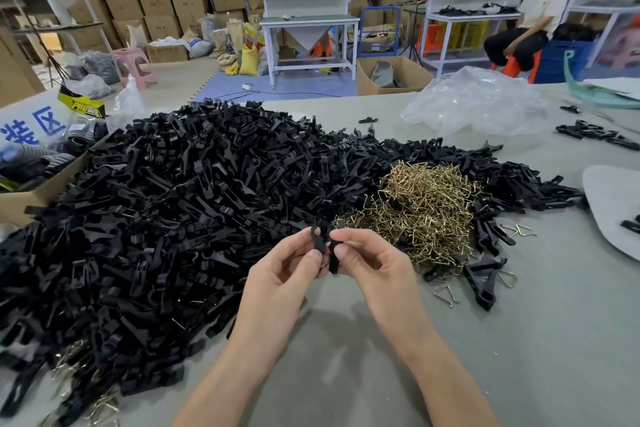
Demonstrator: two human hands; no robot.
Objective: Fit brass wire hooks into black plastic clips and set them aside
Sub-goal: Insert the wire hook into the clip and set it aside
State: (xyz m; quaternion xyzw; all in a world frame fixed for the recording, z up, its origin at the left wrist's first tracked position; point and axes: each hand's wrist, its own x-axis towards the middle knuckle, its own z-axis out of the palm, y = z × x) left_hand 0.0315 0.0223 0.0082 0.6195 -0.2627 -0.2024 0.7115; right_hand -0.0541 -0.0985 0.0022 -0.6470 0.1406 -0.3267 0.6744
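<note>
**Both hands pinch one clip above the table**

Nearest the camera, the left hand and right hand meet above the flat grey table. Thumb and curled fingers of each grip a small black plastic clip from either side. The clip stands roughly upright between the fingertips, its notched end uppermost, clear of the table. Whether it is one piece or two pressed together cannot be told.

Just right of the hands lie a few loose black clips. Directly beyond the fingertips sits a tangled mound of brass wire hooks. A sprawling heap of black plastic clips fills the table's left side and runs behind the brass mound. Farther back rests a crumpled clear plastic bag.
</note>
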